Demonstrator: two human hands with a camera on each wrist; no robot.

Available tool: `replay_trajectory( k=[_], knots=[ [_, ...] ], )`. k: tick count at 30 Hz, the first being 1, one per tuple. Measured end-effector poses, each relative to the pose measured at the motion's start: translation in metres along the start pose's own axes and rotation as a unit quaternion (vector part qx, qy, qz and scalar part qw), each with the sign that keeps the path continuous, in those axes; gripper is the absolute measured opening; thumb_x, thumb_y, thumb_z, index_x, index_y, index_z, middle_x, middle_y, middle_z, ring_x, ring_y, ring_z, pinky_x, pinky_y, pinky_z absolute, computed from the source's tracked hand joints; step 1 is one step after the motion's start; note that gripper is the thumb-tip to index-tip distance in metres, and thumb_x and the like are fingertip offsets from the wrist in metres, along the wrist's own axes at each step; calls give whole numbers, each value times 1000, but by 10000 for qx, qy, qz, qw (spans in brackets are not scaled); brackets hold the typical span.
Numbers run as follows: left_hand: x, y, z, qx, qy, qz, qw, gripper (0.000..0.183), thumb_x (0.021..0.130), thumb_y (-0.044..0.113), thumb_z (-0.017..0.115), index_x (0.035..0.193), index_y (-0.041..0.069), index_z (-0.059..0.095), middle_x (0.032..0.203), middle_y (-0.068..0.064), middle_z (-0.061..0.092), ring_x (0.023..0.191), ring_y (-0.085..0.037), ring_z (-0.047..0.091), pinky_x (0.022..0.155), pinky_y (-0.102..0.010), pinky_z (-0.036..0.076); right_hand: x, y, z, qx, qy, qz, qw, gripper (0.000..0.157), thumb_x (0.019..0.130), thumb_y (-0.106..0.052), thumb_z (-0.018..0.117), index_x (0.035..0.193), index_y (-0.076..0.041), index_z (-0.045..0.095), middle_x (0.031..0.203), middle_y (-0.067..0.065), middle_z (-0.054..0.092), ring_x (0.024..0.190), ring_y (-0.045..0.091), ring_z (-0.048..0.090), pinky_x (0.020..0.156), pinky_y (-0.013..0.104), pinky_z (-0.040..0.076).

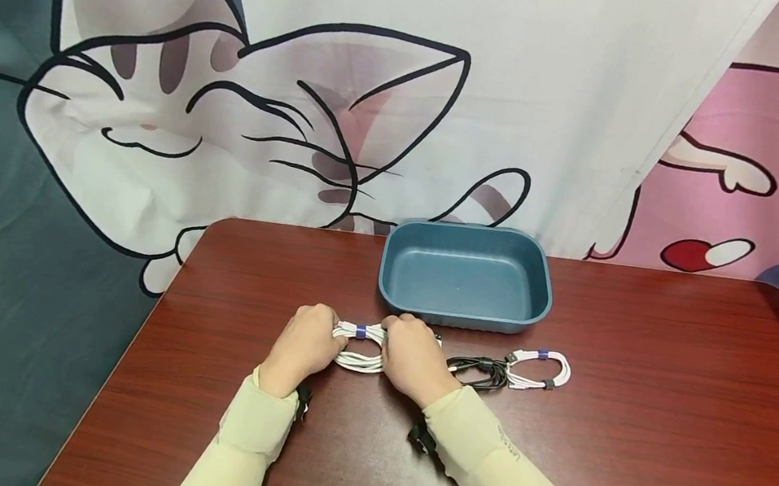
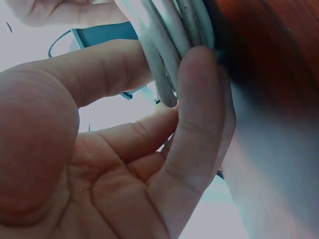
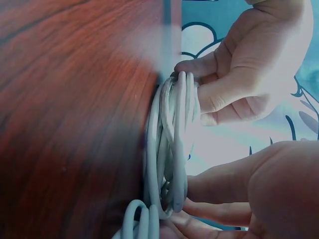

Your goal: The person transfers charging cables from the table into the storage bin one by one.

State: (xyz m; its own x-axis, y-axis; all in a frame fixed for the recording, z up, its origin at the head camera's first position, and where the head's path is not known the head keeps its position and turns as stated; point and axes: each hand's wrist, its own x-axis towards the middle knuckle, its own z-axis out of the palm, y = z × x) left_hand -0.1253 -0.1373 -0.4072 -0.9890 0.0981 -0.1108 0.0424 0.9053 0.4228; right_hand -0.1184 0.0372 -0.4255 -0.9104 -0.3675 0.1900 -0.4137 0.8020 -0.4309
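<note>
On the table (image 1: 650,450), lower centre, a likely pliable white cable coil (image 1: 359,363) is aptly side-pinched by left hand (image 1: 303,344) and right hand (image 1: 416,359).

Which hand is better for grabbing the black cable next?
Probably the right hand: the black cable lies on its side, much nearer to it than to the left hand. Both hands grip the white coil, though, so the right would need to let go first.
</note>
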Motion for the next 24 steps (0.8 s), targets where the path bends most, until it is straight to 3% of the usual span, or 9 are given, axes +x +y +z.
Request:
replay_trajectory(
  k=[12, 18, 24],
  knots=[
    [-1, 1, -2, -89, -57, -120, 9999, 39, 85, 9, 72, 55, 14, 47, 56, 5, 35, 59, -17, 41, 56, -32, 39, -1, 1, 0, 58, 93, 75, 9999, 8, 86, -2, 68, 93, -2, 71, 81, 13, 65, 77, 35, 69, 66, 47, 54],
    [-1, 1, -4, -155, -55, -139, 9998, 34, 86, 10, 74, 58, 13, 54, 57, 4, 43, 61, -17, 46, 60, -33, 42, -2, 0, 0, 69, 67, 218, 9997, 12, 86, -4, 69, 97, -4, 72, 85, 12, 66, 80, 34, 69, 68, 47, 54],
    [-1, 0, -7, -223, -1, -123, 9997, 32, 86, 10, 73, 60, 13, 55, 58, 4, 44, 61, -17, 45, 59, -32, 41, -3, -2, -1, 354, 151, 359, 9986, 10, 87, -4, 69, 97, -5, 71, 86, 11, 65, 77, 36, 68, 66, 47, 54]
  ],
)
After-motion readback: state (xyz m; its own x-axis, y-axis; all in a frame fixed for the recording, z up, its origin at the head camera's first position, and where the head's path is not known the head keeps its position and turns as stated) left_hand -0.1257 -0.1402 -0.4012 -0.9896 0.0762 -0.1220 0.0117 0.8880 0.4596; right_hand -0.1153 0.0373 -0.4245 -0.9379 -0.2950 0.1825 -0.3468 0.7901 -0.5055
